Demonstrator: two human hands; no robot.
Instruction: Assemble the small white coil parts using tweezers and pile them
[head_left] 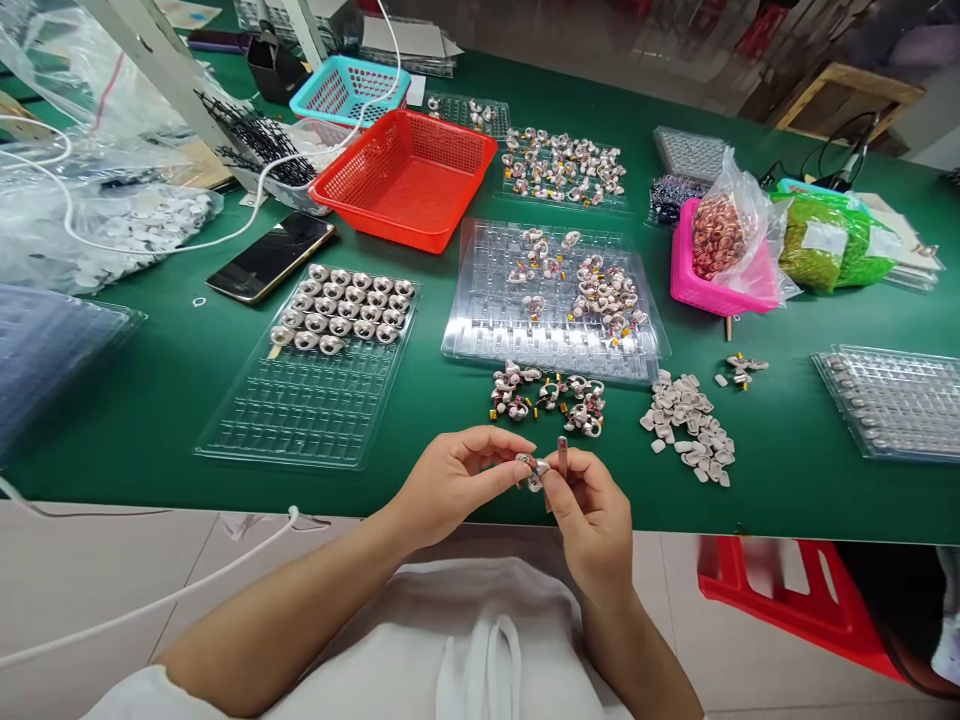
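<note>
Close to the table's front edge, my left hand (450, 482) pinches a small silvery-white earbud part (533, 471) with red and dark bits inside. My right hand (596, 515) closes thumb and finger on the other side of the same earbud part. Between the right fingers a narrow flat metal tool (562, 456) stands up, like the end of tweezers; its lower portion is hidden. Just beyond my hands lies a loose group of earbud parts (551, 400) with gold-coloured tabs. To their right spreads a pile of small pale caps (691, 425).
At left, a clear tray (300, 410) carries rows of shiny shells (343, 308) beside a phone (270, 257). Stacked clear trays (487, 320) with more parts lie ahead. Behind stand a red basket (405, 190) and a blue basket (349, 90); a pink basket (724, 292) is right.
</note>
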